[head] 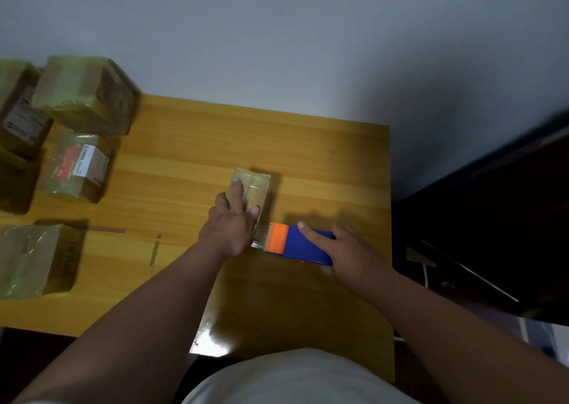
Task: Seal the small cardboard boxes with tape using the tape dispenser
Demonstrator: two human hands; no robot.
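On the yellow wooden surface [308, 163], a small brown cardboard box wrapped in clear tape [257, 188] sits near the middle, and the left hand [231, 222] presses down on its top with fingers straight and spread. Just beside the box's near end, the right hand [345, 252] grips the blue tape dispenser with an orange head [300, 245] — index finger laid along its top — while a strip of clear tape [260, 237] runs from the head to the box. Several other tape-wrapped cardboard boxes [83, 95] stand well apart at the surface's left edge.
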